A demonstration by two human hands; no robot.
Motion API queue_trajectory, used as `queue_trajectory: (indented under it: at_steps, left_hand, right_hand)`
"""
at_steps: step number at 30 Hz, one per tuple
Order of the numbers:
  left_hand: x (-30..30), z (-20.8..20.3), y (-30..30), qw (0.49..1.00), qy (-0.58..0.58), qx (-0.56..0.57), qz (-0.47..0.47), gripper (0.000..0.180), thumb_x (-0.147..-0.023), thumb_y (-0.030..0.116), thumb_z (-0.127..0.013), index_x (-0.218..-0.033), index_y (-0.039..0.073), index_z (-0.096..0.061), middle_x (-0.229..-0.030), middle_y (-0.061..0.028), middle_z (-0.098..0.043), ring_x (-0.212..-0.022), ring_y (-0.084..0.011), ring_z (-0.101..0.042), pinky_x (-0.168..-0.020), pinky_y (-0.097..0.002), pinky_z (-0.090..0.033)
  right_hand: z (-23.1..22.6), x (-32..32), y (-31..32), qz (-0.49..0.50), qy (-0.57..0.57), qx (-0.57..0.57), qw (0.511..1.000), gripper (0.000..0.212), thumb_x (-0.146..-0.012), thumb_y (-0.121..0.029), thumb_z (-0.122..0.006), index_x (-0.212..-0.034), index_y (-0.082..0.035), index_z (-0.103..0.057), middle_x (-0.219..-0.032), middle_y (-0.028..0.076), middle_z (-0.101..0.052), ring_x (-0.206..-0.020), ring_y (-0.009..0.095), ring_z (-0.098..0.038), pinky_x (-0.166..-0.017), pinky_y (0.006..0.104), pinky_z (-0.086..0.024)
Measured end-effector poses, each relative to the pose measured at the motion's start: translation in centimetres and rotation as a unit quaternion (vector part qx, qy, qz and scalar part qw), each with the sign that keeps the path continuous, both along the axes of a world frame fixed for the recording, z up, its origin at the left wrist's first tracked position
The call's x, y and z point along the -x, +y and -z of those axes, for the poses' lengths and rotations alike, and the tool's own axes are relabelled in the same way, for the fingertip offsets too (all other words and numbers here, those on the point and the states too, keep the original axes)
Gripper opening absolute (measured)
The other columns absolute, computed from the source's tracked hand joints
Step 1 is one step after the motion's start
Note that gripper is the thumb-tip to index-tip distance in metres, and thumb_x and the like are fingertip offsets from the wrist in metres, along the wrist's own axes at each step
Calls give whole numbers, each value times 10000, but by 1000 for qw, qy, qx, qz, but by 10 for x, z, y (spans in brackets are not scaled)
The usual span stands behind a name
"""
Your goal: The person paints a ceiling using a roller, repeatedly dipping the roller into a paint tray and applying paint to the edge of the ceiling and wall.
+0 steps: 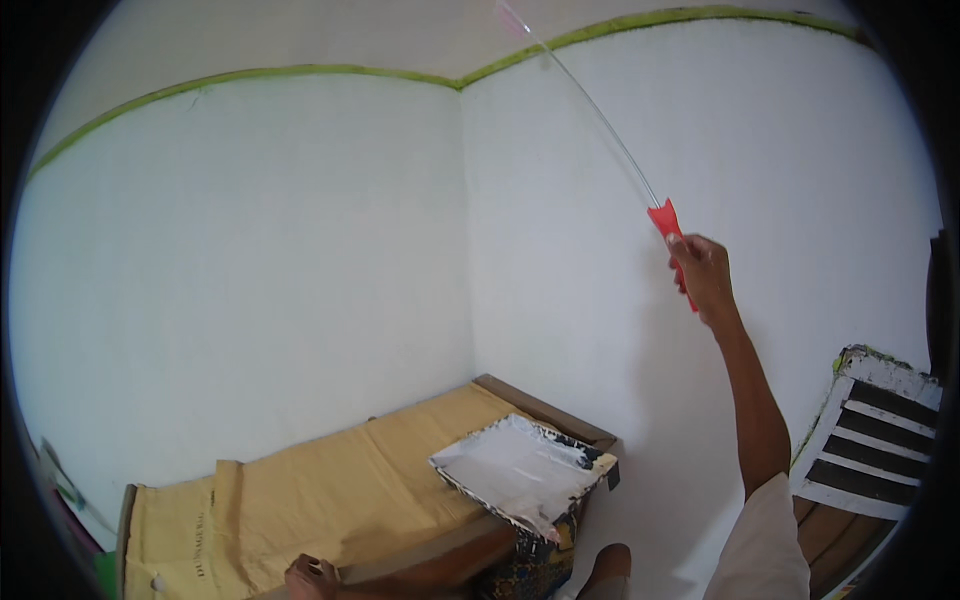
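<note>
High on the right, my right hand [703, 275] is closed round the red handle of a small paint roller [668, 222]. Its long thin wire slants up and left, and the pale pink roller head [513, 18] is at the ceiling line, partly cut by the frame's top. Low in view, my left hand [312, 577] has its fingers curled at the front edge of a low wooden platform; whether it grips the edge or something else is hidden. Right of it, a paint tray [500, 465] smeared with white paint sits tilted on a dark patterned container [545, 570].
Yellowish-brown sheeting [330, 465] covers the wooden platform [545, 412] in the corner. White walls [270, 250] meet a green strip [330, 70] below the ceiling. A white slatted wooden piece [880, 430] leans at right. A brown rounded shape [608, 570] shows at the bottom.
</note>
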State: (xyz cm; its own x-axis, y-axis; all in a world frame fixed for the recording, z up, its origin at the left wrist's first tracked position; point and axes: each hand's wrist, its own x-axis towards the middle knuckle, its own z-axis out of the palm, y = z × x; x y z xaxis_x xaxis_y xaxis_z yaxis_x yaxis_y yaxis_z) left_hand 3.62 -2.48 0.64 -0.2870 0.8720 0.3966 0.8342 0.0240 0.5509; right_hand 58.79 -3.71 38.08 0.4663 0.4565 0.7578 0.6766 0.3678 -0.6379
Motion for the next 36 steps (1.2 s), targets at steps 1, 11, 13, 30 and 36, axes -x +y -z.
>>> queue_trajectory:
  at_steps: [1, 11, 13, 30, 36]
  left_hand:
    - [4, 17, 10, 997, 24, -78, -7, 181, -774, 187, -661, -799, 11, -629, -736, -179, -650, -663, -347, -632, -623, -430, -501]
    - [-1, 18, 16, 997, -10, -79, 26, 186, -827, 120, -628, -737, -32, -571, -542, -113, -539, -477, -183, -488, -488, -342, -390]
    - [-9, 16, 14, 999, -10, -41, 21, 197, -841, 127, -628, -736, -28, -569, -525, -97, -515, -468, -156, -450, -475, -327, -370]
    - [2, 26, 28, 997, 35, -61, 42, 212, -909, 156, -583, -766, -1, -588, -536, 31, -423, -498, -54, -352, -450, -251, -289]
    - [14, 30, 31, 990, 83, -49, 101, 223, -942, 175, -538, -818, -5, -582, -585, 30, -429, -519, -43, -351, -457, -234, -258]
  right_hand:
    - [16, 3, -9, -1, 2, 5, 1000, 333, -930, -320, -585, -862, 3, -624, -622, 14, -524, -499, 77, -472, -453, 239, -389]
    - [168, 16, -40, -197, 235, 80, 948, 287, -920, -265, -597, -947, 19, -619, -664, 23, -544, -506, 88, -489, -458, 238, -400]
    - [184, 4, -33, -214, 198, 88, 952, 322, -896, -231, -628, -1078, 33, -602, -703, 18, -557, -531, 69, -497, -471, 215, -411]
    - [279, -22, 53, -274, 270, 64, 921, 289, -828, -104, -670, -1055, 67, -621, -679, 45, -572, -479, 77, -488, -445, 219, -392]
    - [294, -36, 74, -298, 213, 125, 922, 429, -850, -194, -651, -1166, 79, -554, -776, 72, -592, -526, 72, -529, -457, 200, -450]
